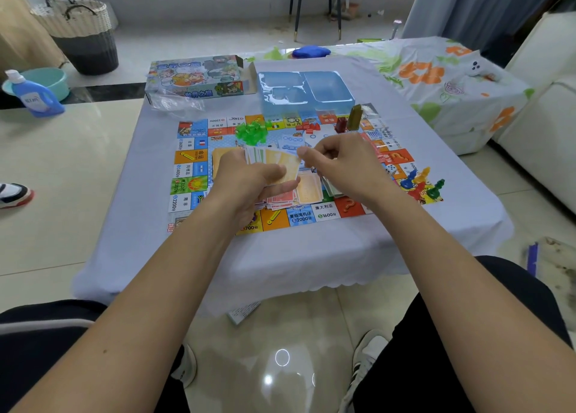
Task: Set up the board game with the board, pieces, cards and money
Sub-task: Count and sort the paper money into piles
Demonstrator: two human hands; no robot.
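Yellow paper notes fan out of our left hand, whose fingers curl round the stack above the middle of the board; our right hand pinches the edge of the nearest note with thumb and forefinger, as if to peel it off. We judge the setup well along: the board lies flat on the grey-blue tablecloth, the green houses and red houses sit in heaps at the far edge, the pawns cluster on the right rim beside a die, and the blue tray and game box stand emptied beyond. Sorting the money seems to be what remains, with red notes and pale ones lying loose beneath our hands. Our wrists hide how those piles are arranged, and we cannot read the note values.
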